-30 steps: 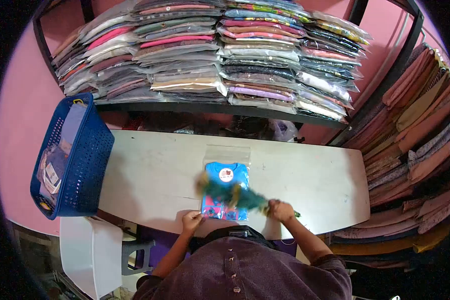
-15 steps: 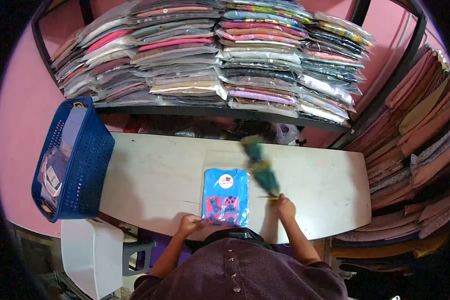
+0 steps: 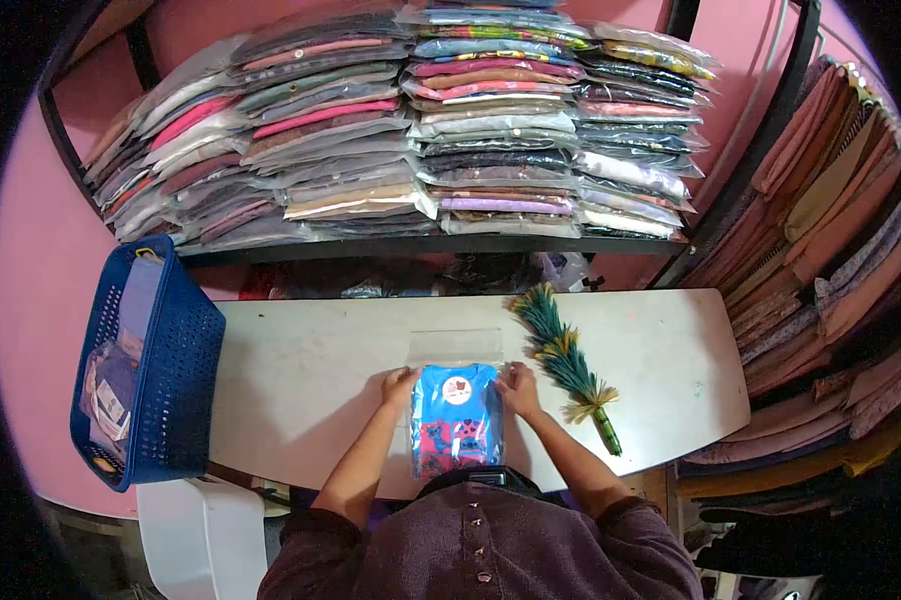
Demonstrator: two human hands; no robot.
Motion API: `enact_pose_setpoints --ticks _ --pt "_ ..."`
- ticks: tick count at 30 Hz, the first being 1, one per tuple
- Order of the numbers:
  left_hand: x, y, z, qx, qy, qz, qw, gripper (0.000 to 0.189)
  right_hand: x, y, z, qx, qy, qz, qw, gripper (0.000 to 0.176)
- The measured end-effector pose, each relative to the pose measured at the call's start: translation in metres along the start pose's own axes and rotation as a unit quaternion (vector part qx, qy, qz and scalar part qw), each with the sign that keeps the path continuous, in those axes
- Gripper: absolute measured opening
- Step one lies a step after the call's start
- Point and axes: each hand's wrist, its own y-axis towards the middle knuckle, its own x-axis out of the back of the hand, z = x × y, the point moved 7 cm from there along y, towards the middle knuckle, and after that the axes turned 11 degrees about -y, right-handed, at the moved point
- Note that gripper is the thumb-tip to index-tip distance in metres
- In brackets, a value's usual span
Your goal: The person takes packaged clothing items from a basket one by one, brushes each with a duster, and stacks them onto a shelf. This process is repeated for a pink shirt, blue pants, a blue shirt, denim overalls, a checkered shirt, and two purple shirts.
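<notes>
A folded bright blue T-shirt (image 3: 458, 408) with a pink printed panel and a round white label lies flat on the table in a clear plastic bag (image 3: 457, 347). The bag's flap extends beyond the collar, on the far side. At the upper left edge of the bag is my left hand (image 3: 399, 384), its fingers closed on the edge. My right hand (image 3: 518, 388) grips the opposite edge near the shirt's shoulder. To the right, a green and yellow feather duster (image 3: 568, 362) rests on the table, its handle toward me.
A blue perforated basket (image 3: 176, 370) with bagged items stands at the table's left end, above a white bin (image 3: 203, 535). Stacks of bagged clothes (image 3: 501, 130) fill the shelf behind the white table (image 3: 311, 350). Hanging fabrics (image 3: 821, 260) line the right side.
My right hand has let go of the feather duster, now lying on the table, and moved to the bag's right edge. My left hand slid up along the left edge.
</notes>
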Motion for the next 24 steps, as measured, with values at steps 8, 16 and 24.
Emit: enact_pose_setpoints --ticks 8,16,24 --pt "-0.022 -0.056 -0.131 0.048 -0.13 0.054 0.989 0.027 0.034 0.026 0.056 -0.186 0.403 0.108 0.889 0.012" --pt "-0.014 -0.126 -0.268 -0.399 0.123 0.155 0.896 0.007 0.169 0.008 0.137 0.203 0.218 0.024 0.954 0.01" --pt "-0.011 -0.154 -0.072 -0.336 0.336 0.279 0.835 0.021 0.084 -0.108 0.013 0.08 -0.21 0.019 0.974 0.046"
